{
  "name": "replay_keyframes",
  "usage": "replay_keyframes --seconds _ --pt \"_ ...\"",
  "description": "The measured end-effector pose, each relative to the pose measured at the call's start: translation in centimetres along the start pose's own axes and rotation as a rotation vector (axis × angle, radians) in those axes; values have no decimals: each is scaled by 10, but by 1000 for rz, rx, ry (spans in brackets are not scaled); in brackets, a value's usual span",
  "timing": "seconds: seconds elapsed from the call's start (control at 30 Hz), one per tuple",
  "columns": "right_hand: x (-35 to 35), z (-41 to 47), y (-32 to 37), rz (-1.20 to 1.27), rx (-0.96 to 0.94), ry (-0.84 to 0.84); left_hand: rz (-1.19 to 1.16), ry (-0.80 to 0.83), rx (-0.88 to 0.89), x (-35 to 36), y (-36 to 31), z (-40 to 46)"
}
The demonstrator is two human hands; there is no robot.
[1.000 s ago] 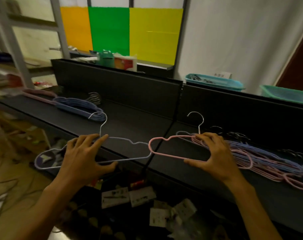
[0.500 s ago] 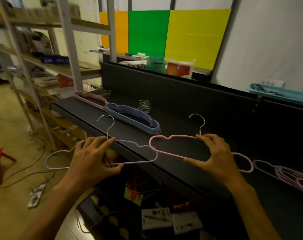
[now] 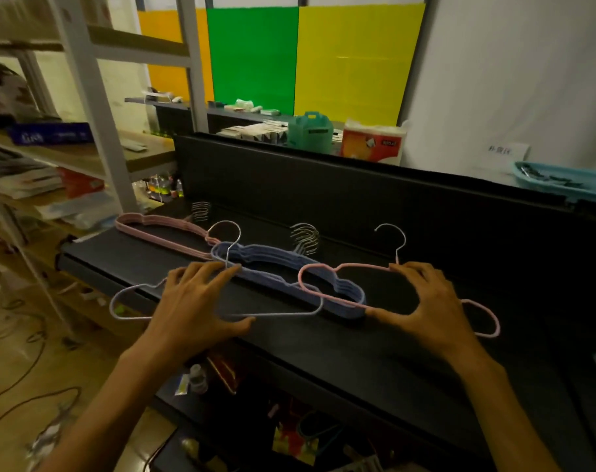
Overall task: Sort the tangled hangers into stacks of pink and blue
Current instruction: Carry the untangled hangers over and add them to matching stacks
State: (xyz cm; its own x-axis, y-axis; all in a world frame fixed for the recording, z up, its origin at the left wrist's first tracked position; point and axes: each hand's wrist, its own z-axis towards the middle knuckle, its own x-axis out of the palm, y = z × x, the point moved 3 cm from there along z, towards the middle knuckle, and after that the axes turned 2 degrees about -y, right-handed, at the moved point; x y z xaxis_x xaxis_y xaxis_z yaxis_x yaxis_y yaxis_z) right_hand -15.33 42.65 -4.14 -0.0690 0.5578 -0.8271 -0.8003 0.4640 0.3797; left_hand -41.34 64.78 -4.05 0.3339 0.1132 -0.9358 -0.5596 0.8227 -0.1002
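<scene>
Left hand (image 3: pixel 191 301) gripped a blue hanger (image 3: pixel 218 310), thumb under the bottom bar, fingers curled over the top near the hook; the hanger hung partly off the front edge of the black shelf (image 3: pixel 324 338). Right hand (image 3: pixel 422 301) held a pink hanger (image 3: pixel 327 267) the same way, thumb on the lower bar, fingers over the shoulder. Both hangers looked clear of each other, though their inner ends overlapped in view, so contact was hard to rule out. Just behind lay the blue stack (image 3: pixel 289 270), and further left the pink stack (image 3: pixel 160 229), hooks pointing at the back wall. To place well: keep the hangers apart, drop blue onto blue first, hook aligned with the others, then carry pink past to the far pile so it doesn't snag.
</scene>
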Motion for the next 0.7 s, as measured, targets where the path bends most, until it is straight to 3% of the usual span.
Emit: replay_keyframes --seconds 0.47,0.7 --pt "1 -15 8 -39 317 -251 -144 121 366 35 6 113" --pt "-4 -41 11 -60 409 -267 -193 152 480 53 -18 128"
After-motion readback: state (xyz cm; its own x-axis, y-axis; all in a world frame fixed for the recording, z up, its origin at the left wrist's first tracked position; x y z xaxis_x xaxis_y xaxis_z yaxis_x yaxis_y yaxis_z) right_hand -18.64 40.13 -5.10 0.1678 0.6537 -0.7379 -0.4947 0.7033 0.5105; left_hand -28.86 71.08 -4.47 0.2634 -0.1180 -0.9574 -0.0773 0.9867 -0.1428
